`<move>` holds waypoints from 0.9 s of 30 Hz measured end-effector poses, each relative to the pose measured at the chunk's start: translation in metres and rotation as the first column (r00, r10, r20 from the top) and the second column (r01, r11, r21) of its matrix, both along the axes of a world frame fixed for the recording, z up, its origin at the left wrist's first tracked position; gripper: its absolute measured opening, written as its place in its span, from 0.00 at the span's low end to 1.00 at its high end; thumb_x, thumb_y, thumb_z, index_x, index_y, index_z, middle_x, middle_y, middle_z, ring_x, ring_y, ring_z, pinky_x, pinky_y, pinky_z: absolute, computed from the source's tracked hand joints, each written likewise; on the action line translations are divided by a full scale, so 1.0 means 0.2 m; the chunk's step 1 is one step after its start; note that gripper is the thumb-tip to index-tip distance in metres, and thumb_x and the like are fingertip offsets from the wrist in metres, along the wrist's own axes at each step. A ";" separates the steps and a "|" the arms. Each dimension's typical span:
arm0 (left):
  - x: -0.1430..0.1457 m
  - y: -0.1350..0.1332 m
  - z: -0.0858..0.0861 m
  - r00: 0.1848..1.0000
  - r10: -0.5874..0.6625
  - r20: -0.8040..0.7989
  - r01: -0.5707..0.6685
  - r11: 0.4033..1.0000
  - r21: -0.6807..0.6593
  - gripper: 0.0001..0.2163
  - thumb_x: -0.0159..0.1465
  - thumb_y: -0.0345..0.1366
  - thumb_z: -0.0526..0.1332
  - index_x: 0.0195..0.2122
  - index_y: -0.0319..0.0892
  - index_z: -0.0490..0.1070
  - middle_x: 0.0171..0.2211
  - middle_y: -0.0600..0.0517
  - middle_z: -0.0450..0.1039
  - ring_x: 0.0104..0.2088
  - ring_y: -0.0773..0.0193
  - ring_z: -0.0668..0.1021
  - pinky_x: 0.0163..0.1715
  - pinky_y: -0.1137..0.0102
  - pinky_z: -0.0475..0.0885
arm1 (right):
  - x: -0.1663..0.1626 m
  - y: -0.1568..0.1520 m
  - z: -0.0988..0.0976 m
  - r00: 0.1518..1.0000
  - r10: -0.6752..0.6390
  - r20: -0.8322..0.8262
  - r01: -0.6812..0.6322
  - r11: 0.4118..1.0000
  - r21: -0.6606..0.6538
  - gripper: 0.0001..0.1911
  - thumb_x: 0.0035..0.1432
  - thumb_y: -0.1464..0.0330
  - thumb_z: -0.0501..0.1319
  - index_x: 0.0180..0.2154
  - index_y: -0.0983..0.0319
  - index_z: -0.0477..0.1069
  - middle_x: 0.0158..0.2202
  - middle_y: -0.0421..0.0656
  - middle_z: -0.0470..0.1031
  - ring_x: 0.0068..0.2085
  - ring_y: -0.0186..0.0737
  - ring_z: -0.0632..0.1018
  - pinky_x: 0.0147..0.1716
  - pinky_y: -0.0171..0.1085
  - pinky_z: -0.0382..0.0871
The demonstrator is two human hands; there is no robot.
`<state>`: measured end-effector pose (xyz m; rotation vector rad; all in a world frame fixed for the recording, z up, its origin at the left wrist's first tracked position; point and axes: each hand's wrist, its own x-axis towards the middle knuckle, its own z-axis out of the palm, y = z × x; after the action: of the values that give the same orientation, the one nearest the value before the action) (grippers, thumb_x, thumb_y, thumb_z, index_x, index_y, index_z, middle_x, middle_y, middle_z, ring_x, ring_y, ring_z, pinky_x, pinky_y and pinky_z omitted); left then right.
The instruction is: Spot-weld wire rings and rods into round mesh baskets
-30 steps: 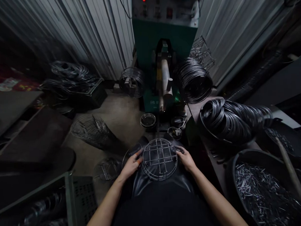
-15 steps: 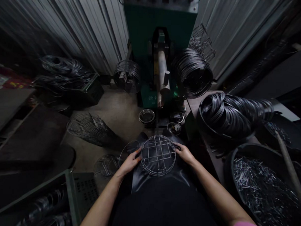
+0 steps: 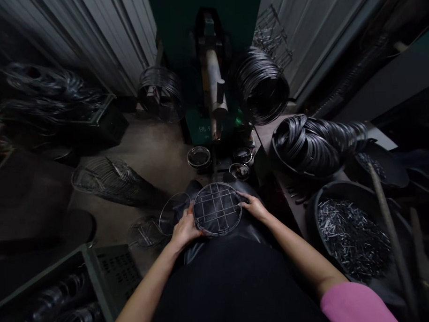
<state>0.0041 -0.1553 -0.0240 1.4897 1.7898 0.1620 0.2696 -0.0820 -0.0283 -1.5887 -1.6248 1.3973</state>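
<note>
from the head camera, the only view, i can see a round wire grid (image 3: 218, 210) out in front of the person, above the dark cloth (image 3: 221, 269) over what looks like the lap. it lies between the two hands, inward of each: to the right of the left hand (image 3: 186, 228) and to the left of the right hand (image 3: 254, 206). neither is clearly nearer, since both meet the rim. the left is curled along its side, fingers closed on the edge; the right pinches the opposite edge with thumb and fingertips, though how firmly i can't tell.

the relation that counts, i'd judge, is with the machine's arm (image 3: 215, 86): its lower tip is almost straight ahead of the grid, beyond the far rim and apart from it.

being round, the grid has no long axis to speak of. its flat face is turned up towards the person. one set of bars runs away from the body towards the machine, leaning slightly left at the far end; the other runs crosswise, hand to hand.

a thin wire hoop (image 3: 160, 218) is just beside the left hand; whether they touch, i can't say.
</note>
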 end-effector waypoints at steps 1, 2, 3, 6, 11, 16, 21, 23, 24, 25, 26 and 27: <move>0.01 0.00 0.02 0.999 0.006 -0.031 -0.006 1.000 -0.010 0.56 0.39 0.44 0.70 0.64 0.40 0.35 0.57 0.37 0.55 0.56 0.42 0.66 0.49 0.58 0.65 | 0.00 -0.01 0.00 1.000 -0.013 0.007 0.013 1.000 0.013 0.25 0.46 0.74 0.63 0.48 0.58 0.72 0.50 0.41 0.74 0.54 0.43 0.71 0.57 0.43 0.58; 0.02 0.00 0.03 0.998 0.009 -0.055 -0.010 1.000 -0.016 0.56 0.39 0.43 0.70 0.64 0.40 0.35 0.57 0.36 0.56 0.56 0.42 0.66 0.48 0.58 0.66 | -0.01 -0.01 -0.01 1.000 -0.022 0.011 0.022 0.999 0.024 0.25 0.45 0.75 0.63 0.48 0.57 0.72 0.49 0.41 0.74 0.54 0.43 0.71 0.57 0.43 0.58; 0.03 0.00 0.05 0.997 0.009 -0.071 -0.011 1.000 -0.018 0.56 0.39 0.43 0.70 0.64 0.40 0.36 0.57 0.36 0.56 0.55 0.42 0.66 0.47 0.58 0.66 | -0.01 -0.02 -0.02 0.999 -0.030 0.012 0.029 0.999 0.035 0.25 0.45 0.75 0.62 0.48 0.57 0.72 0.49 0.40 0.74 0.53 0.43 0.72 0.57 0.44 0.58; 0.05 0.00 0.06 0.996 0.002 -0.094 -0.003 1.000 -0.008 0.55 0.39 0.45 0.70 0.63 0.42 0.37 0.56 0.37 0.57 0.54 0.42 0.67 0.46 0.58 0.67 | -0.03 -0.05 -0.03 0.999 -0.044 -0.003 0.044 0.995 0.087 0.25 0.46 0.75 0.61 0.48 0.56 0.72 0.49 0.40 0.74 0.53 0.42 0.72 0.57 0.44 0.59; 0.03 -0.02 0.00 0.997 0.008 -0.071 -0.006 1.000 0.027 0.51 0.42 0.43 0.68 0.64 0.43 0.38 0.54 0.39 0.58 0.51 0.44 0.71 0.46 0.59 0.68 | -0.03 -0.10 -0.05 0.996 -0.086 -0.031 0.090 0.985 0.147 0.24 0.47 0.74 0.60 0.48 0.55 0.72 0.49 0.40 0.74 0.53 0.44 0.72 0.56 0.46 0.60; -0.13 -0.01 -0.04 0.934 0.036 0.355 -0.062 0.996 0.062 0.49 0.40 0.45 0.69 0.63 0.44 0.47 0.53 0.44 0.63 0.54 0.49 0.68 0.52 0.61 0.64 | -0.03 -0.09 -0.03 0.976 -0.207 -0.069 0.214 0.967 0.137 0.16 0.50 0.68 0.58 0.43 0.57 0.75 0.45 0.42 0.77 0.49 0.46 0.75 0.53 0.46 0.63; -0.19 0.04 0.04 0.747 0.319 0.583 -0.345 0.936 -0.071 0.36 0.54 0.55 0.57 0.60 0.40 0.54 0.51 0.45 0.69 0.52 0.54 0.71 0.52 0.63 0.66 | -0.05 -0.08 -0.01 0.945 -0.288 -0.155 0.311 0.937 0.156 0.18 0.50 0.63 0.59 0.43 0.61 0.75 0.44 0.47 0.77 0.47 0.48 0.75 0.51 0.46 0.66; -0.15 0.07 0.06 0.759 0.295 0.581 -0.340 0.940 -0.032 0.35 0.54 0.56 0.58 0.58 0.39 0.60 0.54 0.45 0.67 0.56 0.52 0.68 0.55 0.63 0.62 | -0.06 -0.09 -0.01 0.949 -0.273 -0.160 0.297 0.942 0.155 0.18 0.49 0.64 0.59 0.42 0.62 0.75 0.43 0.47 0.78 0.46 0.48 0.76 0.50 0.46 0.66; -0.13 0.08 0.06 0.776 0.269 0.571 -0.320 0.947 -0.011 0.35 0.53 0.56 0.58 0.57 0.38 0.61 0.55 0.45 0.66 0.58 0.52 0.66 0.57 0.62 0.60 | -0.07 -0.09 -0.01 0.949 -0.272 -0.157 0.295 0.943 0.154 0.17 0.49 0.65 0.59 0.42 0.62 0.75 0.43 0.47 0.78 0.46 0.48 0.76 0.50 0.46 0.67; -0.10 0.09 0.06 0.794 0.243 0.557 -0.299 0.954 0.010 0.34 0.53 0.56 0.58 0.56 0.38 0.63 0.56 0.45 0.66 0.59 0.52 0.64 0.58 0.62 0.58 | -0.07 -0.09 -0.01 0.950 -0.271 -0.151 0.294 0.943 0.154 0.17 0.49 0.65 0.58 0.42 0.62 0.75 0.42 0.47 0.78 0.45 0.47 0.77 0.49 0.46 0.67; -0.08 0.10 0.05 0.811 0.224 0.541 -0.284 0.959 0.028 0.34 0.53 0.56 0.57 0.56 0.38 0.63 0.56 0.46 0.65 0.60 0.53 0.62 0.59 0.62 0.56 | -0.08 -0.09 -0.01 0.952 -0.268 -0.146 0.290 0.944 0.156 0.17 0.50 0.65 0.58 0.42 0.62 0.75 0.42 0.47 0.78 0.45 0.47 0.77 0.49 0.45 0.68; -0.07 0.10 0.04 0.824 0.212 0.525 -0.274 0.961 0.042 0.33 0.54 0.55 0.56 0.55 0.38 0.63 0.57 0.46 0.65 0.60 0.53 0.61 0.60 0.63 0.54 | -0.08 -0.09 -0.01 0.955 -0.261 -0.142 0.282 0.945 0.164 0.17 0.51 0.65 0.57 0.42 0.61 0.75 0.42 0.46 0.78 0.45 0.47 0.77 0.48 0.45 0.68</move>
<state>-0.0099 -0.1354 -0.0164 1.1385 1.5293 0.7407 0.2540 -0.0993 -0.0299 -1.5254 -1.3621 1.1413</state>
